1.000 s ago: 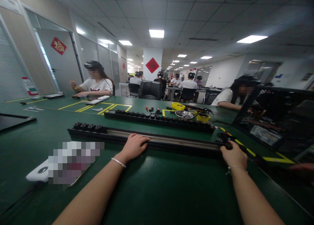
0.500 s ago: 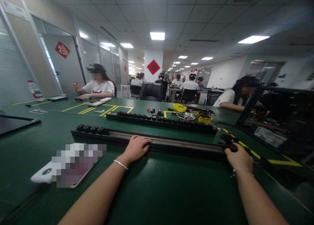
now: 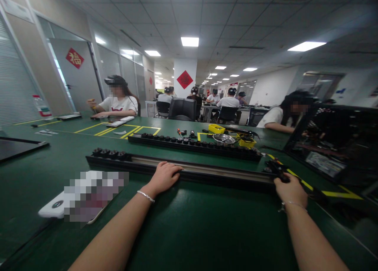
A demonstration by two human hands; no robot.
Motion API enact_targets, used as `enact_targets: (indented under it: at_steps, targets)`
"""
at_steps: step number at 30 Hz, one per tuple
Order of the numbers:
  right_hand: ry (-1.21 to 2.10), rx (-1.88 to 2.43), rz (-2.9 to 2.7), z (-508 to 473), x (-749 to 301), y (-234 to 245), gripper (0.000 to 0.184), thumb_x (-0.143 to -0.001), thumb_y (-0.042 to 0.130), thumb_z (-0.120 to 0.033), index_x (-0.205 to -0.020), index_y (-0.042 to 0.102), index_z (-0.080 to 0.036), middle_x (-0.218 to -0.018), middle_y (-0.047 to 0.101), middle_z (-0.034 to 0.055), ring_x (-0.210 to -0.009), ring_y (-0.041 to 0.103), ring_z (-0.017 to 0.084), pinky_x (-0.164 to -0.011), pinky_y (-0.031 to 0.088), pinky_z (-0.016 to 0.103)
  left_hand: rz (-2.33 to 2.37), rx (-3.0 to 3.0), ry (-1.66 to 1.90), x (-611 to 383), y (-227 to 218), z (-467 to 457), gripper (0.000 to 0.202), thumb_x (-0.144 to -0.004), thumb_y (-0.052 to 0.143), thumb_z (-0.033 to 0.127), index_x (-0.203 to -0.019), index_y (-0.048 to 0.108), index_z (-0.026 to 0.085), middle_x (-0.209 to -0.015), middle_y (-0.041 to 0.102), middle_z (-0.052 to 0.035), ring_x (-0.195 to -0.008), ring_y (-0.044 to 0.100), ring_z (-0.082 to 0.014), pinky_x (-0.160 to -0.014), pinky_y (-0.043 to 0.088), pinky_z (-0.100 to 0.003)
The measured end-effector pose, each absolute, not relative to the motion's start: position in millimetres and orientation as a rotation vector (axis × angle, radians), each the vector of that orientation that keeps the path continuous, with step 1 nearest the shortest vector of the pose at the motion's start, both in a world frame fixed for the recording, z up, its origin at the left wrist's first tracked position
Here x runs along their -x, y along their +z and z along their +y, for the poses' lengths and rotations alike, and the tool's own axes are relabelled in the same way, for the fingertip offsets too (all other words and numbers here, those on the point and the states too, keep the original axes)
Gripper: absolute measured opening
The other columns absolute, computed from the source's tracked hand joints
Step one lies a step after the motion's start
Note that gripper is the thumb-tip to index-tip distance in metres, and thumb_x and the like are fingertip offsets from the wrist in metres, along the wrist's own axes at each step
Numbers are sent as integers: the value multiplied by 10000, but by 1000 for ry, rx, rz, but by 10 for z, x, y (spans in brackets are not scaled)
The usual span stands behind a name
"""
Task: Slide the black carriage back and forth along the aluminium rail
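Observation:
A long black rail (image 3: 224, 178) with a pale channel along its middle lies across the green table in front of me. Several small black knob-like parts (image 3: 112, 154) sit in the channel at its left end. My left hand (image 3: 165, 177) rests on the rail's near edge around the middle, its fingers bent over the side. At the rail's right end, my right hand (image 3: 291, 192) is closed around a black part (image 3: 276, 169) whose exact kind I cannot make out. The palm hides some of that part. Behind lies a second black rail (image 3: 201, 148), filled with similar small parts.
A phone (image 3: 88, 198) lies left of my forearm. Beyond the second rail are a metal dish (image 3: 223, 138), yellow bins (image 3: 216, 129) and loose small parts. A dark screen-like panel (image 3: 319, 145) stands at right. Co-workers sit across the table and to the right.
My right hand has shifted slightly to the right with the black part, at the rail's end. My left hand stays in place on the rail.

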State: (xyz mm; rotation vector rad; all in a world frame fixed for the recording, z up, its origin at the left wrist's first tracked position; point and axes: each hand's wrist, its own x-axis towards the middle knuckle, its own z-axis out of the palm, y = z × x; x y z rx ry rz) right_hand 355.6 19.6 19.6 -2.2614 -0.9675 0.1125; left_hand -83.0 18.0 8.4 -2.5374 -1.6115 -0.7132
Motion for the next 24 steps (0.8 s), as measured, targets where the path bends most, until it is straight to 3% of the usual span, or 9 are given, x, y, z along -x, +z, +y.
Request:
enact_targets:
  at_steps: [24]
  targets:
    - [100, 2315, -838, 129, -3606, 260, 585, -746, 419, -475, -1271, 490, -227, -1211, 554, 171, -1093, 526, 342, -836, 436, 420, -1622, 2526, -697, 822, 114, 170, 276, -843, 445, 322, -1065, 608, 330, -1074, 672, 21, -990, 569, -172, -932, 322, -382]
